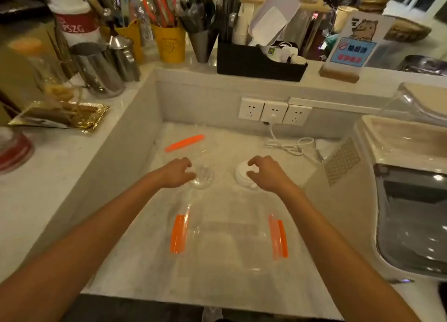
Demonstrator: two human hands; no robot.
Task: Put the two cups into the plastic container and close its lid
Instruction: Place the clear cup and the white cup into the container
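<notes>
Clear plastic cup point(201, 176) sits at the left hand's point(177, 174) open fingertips; the white-lidded cup point(244, 174) lies under the open right hand point(266, 175). Both look light, slippery; grip their rims. The plastic container point(227, 239) waits behind both wrists.

Marble counter point(135, 244), clear container point(227, 239), two cups point(202, 176), white cable point(287, 145)
</notes>
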